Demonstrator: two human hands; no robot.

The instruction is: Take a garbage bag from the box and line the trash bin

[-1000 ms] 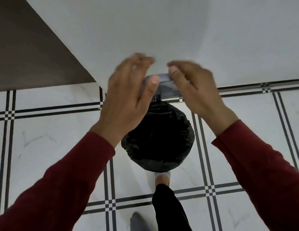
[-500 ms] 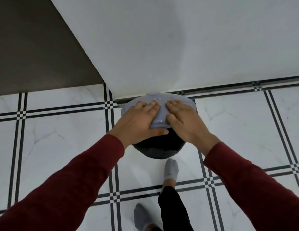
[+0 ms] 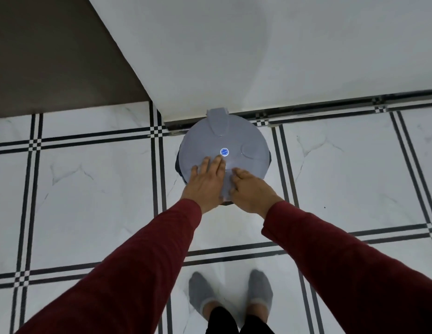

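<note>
The trash bin (image 3: 224,162) stands against the wall (image 3: 234,56), its grey lid (image 3: 234,143) down, black bag edge peeking out. Both hands lie flat, fingers spread, gripping nothing: left hand (image 3: 206,183) and right hand (image 3: 251,191) press the lid's near edge.

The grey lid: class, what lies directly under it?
Only a dark edge of the trash bin shows beneath the grey lid. Both hands rest on the lid, which hides the bin's inside.

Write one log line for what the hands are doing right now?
left hand: flat on lid | right hand: on lid edge | bin: lid down, black bag peeking out
</note>
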